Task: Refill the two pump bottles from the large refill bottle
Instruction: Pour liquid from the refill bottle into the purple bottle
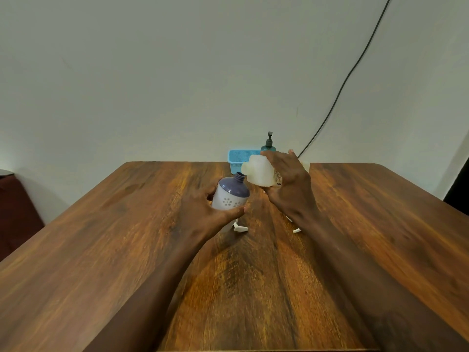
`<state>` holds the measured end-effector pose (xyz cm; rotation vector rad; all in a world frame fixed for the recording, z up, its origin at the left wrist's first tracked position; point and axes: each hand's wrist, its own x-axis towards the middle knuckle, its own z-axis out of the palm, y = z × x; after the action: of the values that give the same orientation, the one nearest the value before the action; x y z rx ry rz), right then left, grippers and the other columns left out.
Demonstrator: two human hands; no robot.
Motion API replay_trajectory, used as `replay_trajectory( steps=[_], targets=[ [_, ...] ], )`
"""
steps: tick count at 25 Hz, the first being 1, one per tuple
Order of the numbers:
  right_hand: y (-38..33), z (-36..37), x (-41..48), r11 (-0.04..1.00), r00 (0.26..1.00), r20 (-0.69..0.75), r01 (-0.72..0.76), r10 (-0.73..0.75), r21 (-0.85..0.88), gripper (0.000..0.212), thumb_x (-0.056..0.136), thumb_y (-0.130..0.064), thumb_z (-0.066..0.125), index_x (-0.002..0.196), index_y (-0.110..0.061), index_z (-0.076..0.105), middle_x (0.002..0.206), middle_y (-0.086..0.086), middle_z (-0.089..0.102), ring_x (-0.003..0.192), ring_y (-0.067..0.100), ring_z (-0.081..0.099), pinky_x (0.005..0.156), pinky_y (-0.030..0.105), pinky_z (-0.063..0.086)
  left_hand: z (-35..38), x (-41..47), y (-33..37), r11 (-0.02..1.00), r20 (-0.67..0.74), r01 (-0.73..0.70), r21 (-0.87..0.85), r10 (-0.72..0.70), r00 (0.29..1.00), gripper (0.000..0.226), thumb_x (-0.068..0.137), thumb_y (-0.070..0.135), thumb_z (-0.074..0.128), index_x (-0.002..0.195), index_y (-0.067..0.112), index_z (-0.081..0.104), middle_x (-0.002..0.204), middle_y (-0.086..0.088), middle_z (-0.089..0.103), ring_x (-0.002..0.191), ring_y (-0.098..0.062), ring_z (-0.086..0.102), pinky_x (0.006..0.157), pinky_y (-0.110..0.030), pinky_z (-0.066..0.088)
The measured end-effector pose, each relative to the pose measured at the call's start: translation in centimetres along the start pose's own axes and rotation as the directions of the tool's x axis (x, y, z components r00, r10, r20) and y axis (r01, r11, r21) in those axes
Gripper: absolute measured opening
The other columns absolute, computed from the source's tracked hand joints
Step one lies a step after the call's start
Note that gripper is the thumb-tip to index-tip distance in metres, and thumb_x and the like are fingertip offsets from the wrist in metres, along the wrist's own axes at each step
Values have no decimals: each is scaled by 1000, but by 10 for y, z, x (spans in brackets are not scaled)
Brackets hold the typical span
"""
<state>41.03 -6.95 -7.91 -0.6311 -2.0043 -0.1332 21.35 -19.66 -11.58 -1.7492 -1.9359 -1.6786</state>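
My left hand (203,212) grips a white bottle with a purple shoulder and flower print (229,194); its neck is uncapped and leans right. My right hand (289,181) holds the large translucent white refill bottle (261,172) tipped sideways, its mouth end pointing left just above and beside the open neck. A teal pump bottle (268,146) with a dark pump stands behind, near the table's far edge. A white pump head (239,227) lies on the table below my left hand. Another white piece (296,230) shows under my right wrist.
A small blue plastic basket (237,160) sits at the far edge of the wooden table (127,250). A dark cable (342,85) runs down the wall behind. A dark red piece of furniture (15,212) stands off the table's left side.
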Motion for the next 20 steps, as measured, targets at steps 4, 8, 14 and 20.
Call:
replay_trajectory(
  steps=[4, 8, 14, 20],
  targets=[
    [0, -1, 0, 1000, 999, 20, 24, -24, 12, 79, 73, -1, 85, 145, -11, 55, 137, 10, 64, 129, 27, 58, 124, 58, 28, 3, 0, -7, 1000, 14, -13, 23, 12, 1000, 85, 59, 78, 81, 133, 39, 64, 105, 24, 68, 92, 1, 67, 69, -28, 62],
    [-3, -3, 2, 999, 998, 45, 44, -44, 1, 77, 72, 3, 82, 144, -12, 57, 136, 9, 64, 130, 27, 57, 127, 55, 23, 4, -2, -9, 998, -3, -37, 42, 37, 999, 86, 58, 78, 81, 135, 46, 58, 95, 38, 62, 89, 6, 66, 65, -21, 59],
    [-6, -5, 3, 999, 997, 51, 50, -51, 13, 78, 71, 4, 82, 143, -13, 57, 137, 10, 64, 131, 29, 57, 128, 54, 21, 2, -2, -11, 998, -18, -47, 47, 48, 999, 87, 58, 83, 78, 136, 58, 49, 91, 49, 56, 90, 14, 63, 60, -6, 47],
    [-8, -6, 4, 999, 997, 51, 53, -53, 10, 78, 71, 6, 80, 144, -11, 58, 138, 12, 64, 133, 31, 56, 129, 51, 17, 3, -3, -17, 998, -26, -61, 34, 62, 998, 95, 57, 85, 77, 140, 47, 49, 92, 48, 55, 88, 12, 64, 61, -8, 51]
  ],
)
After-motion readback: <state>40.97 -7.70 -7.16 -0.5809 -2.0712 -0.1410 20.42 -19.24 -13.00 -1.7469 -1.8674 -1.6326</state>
